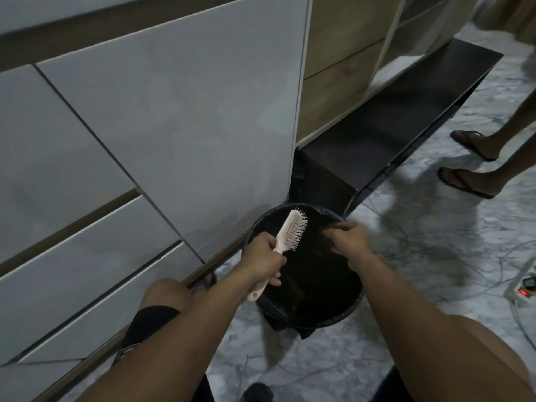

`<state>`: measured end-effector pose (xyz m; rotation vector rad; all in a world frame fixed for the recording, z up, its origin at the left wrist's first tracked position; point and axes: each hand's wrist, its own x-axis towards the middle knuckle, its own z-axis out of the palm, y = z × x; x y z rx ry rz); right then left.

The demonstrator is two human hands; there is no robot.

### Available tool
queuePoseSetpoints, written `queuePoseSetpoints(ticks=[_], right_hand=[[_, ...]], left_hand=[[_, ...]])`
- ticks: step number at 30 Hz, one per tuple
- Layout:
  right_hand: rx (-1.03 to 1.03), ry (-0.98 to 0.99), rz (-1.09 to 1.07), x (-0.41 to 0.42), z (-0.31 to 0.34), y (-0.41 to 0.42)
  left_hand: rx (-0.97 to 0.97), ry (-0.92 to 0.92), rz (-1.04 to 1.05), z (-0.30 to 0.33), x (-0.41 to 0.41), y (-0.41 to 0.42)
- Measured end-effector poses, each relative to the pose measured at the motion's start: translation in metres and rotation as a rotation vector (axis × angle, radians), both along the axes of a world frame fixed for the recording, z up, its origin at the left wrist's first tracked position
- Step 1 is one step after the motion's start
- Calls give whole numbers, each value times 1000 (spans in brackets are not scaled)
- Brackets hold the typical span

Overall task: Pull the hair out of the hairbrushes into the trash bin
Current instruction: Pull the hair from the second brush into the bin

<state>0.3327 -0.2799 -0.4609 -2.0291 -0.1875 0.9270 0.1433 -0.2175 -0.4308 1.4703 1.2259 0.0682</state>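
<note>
Step in hand: hair is being stripped from the hairbrush (290, 232) over the trash bin (352, 310).

- One pink hairbrush in view, held above the bin's 10 o'clock rim, bristles turned toward 3 o'clock. Handle is clenched in the left hand (265, 256); that grip is firm, butt end poking out below the fist.
- Right hand (349, 240) is held over the bin mouth, just beside the brush head at its 3 o'clock. Fingers are pinched together; a dark wisp appears to hang from them, judged to be hair, but it cannot be told for sure against the black liner.
- One trash bin, black-lined, on the marble floor (435, 242), against the cabinet (174, 126) base. Contents cannot be made out.
- Hair left on the bristles: too small to tell.

Next move, as judged: pinch to be released inside the bin mouth so the tuft drops in, then bristles re-checked and another pass taken if needed.

Also counted: two sandalled feet of a second person at 2 o'clock, one power strip (522, 291) with cables at 3 o'clock.
</note>
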Motion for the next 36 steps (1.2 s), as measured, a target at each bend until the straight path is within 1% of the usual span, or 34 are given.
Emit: queuePoseSetpoints(ticks=[7,8,11,12,13,14,17,19,21,26,28,31,34,36], right_hand=[[-9,-37,49,1,11,9],[-31,-88,63,1,13,9],[-110,-338,139,3,12,10],[-98,-367,164,3,12,10],[-62,-348,199,3,12,12],[-5,-285,240,3,13,13],[151,-8,313,-1,20,18],[144,47,328,-1,21,18],[112,47,336,0,17,18],[115,-60,235,1,7,17],[123,-95,132,2,3,17],[61,-160,-33,7,0,16],[-15,-152,-115,11,2,11],[-3,-127,-94,7,7,10]], left_hand=[[184,86,-106,0,4,5],[205,90,-114,0,4,6],[284,111,-175,3,7,10],[314,119,-203,5,8,11],[346,127,-229,7,9,11],[379,134,-252,8,10,11],[455,135,-297,10,14,12],[473,124,-300,12,15,12],[483,110,-281,13,15,14],[467,98,-234,17,12,19],[423,92,-210,15,10,19],[369,89,-150,16,6,18],[332,81,-103,19,2,18],[312,75,-80,23,0,18]])
